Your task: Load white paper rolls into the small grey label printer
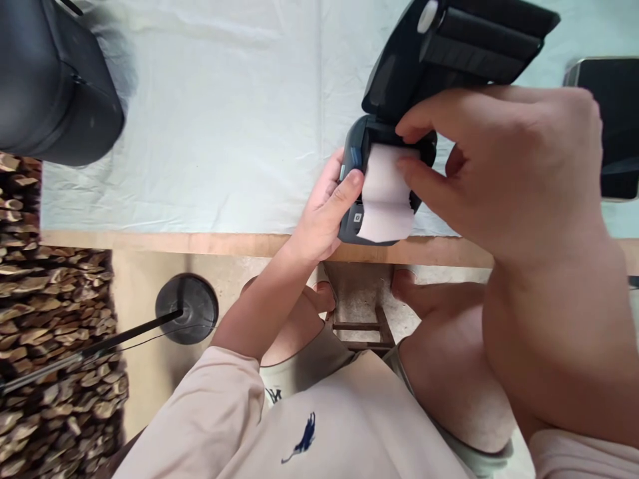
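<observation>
A small dark portable label printer is held over the table's front edge, its black lid swung up and back. In its compartment lies a white paper roll, with a loose end hanging over the front. My left hand grips the printer's left side, the thumb resting on the rim beside the paper. Over the right side of the compartment is my right hand, thumb and forefinger bent and a little apart. Its thumb tip touches the paper roll, while the forefinger is at the compartment's back edge. The other right fingers are hidden.
A pale cloth covers the table, whose wooden edge runs in front of me. A black case stands at the left, and a dark-screened device lies at the right. Stacked firewood and a round stand base are below left.
</observation>
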A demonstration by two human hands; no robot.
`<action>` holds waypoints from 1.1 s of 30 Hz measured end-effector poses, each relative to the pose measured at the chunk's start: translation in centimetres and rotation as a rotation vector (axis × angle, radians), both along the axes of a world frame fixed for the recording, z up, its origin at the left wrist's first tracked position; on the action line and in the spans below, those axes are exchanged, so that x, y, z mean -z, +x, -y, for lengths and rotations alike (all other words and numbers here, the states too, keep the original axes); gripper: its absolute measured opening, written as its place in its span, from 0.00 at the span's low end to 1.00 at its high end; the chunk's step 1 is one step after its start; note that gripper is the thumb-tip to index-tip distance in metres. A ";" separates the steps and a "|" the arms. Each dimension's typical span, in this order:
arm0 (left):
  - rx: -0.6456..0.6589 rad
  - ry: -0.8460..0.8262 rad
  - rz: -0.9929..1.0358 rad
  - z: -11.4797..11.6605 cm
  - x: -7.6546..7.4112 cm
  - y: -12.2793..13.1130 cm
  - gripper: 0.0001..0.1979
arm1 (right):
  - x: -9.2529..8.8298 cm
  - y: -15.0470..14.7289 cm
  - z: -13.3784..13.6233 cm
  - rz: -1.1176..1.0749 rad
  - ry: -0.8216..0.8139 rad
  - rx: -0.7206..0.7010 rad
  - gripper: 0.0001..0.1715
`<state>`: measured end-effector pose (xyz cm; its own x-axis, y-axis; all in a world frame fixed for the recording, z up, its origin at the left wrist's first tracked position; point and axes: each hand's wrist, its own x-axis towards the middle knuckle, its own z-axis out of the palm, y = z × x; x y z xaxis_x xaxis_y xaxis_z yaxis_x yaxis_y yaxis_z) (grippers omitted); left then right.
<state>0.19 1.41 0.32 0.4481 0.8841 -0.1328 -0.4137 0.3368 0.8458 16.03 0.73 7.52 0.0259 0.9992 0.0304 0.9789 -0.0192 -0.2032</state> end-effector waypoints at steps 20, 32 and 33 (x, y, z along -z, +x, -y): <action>-0.029 -0.023 0.028 0.0 -0.1 0.3 0.15 | 1.1 -0.2 -0.3 0.042 -0.042 -0.110 0.10; -0.128 -0.132 0.029 -0.4 -0.3 0.5 0.19 | 0.4 1.1 -0.3 -1.029 0.204 -0.094 0.21; -0.127 -0.149 0.035 -0.5 -0.3 0.4 0.20 | 0.6 1.2 -0.5 -1.244 0.181 -0.039 0.20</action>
